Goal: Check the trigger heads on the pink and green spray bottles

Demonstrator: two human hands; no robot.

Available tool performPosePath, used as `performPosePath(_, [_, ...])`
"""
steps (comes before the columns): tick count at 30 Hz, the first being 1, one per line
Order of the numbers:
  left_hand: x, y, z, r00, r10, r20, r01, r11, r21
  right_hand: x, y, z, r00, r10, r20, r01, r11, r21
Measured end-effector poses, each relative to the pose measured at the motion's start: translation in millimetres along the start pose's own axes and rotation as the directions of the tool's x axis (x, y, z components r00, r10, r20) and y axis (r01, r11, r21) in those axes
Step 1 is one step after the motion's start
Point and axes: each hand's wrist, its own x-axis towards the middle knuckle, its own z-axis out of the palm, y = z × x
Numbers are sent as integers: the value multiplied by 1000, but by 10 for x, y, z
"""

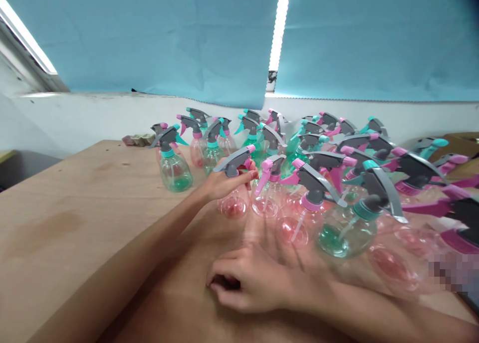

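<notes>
My left hand (pixel 224 183) is closed around the neck of a clear pink spray bottle (pixel 232 207), which stands on the table with its grey and pink trigger head above my fingers. Closer to me, my right hand (pixel 249 278) rests low over the tabletop, fingers curled into a loose fist with a dark hollow and nothing visible inside. Just beyond it are another pink spray bottle (pixel 266 206) and a green one (pixel 342 238), both upright. My left fingers partly hide the neck of the bottle they hold.
Many more pink and green spray bottles crowd the right and back of the wooden table (pixel 56 203). A green bottle (pixel 175 173) stands at the left of the group. A small carton-like object (pixel 138 140) lies at the back edge. Blue sheeting (pixel 168 39) covers the windows.
</notes>
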Motion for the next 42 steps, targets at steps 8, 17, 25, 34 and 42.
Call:
performPosePath(8, [-7, 85, 15, 1000, 5, -7, -5, 1000, 13, -3, 3, 7, 1000, -9, -12, 10, 1000, 10])
performPosePath(17, [10, 18, 8, 1000, 10, 2, -10, 1000, 16, -18, 7, 6, 1000, -7, -23, 7, 1000, 2])
performPosePath(25, [23, -18, -7, 999, 45, -8, -45, 999, -22, -6, -19, -21, 1000, -8, -15, 8, 1000, 15])
performPosePath(34, [36, -53, -5, 997, 78, 9, -78, 996, -53, -11, 1, -13, 999, -15, -40, 16, 1000, 20])
performPosePath(42, [42, -69, -6, 996, 87, -3, -87, 995, -53, -14, 18, 9, 996, -51, -74, 54, 998, 40])
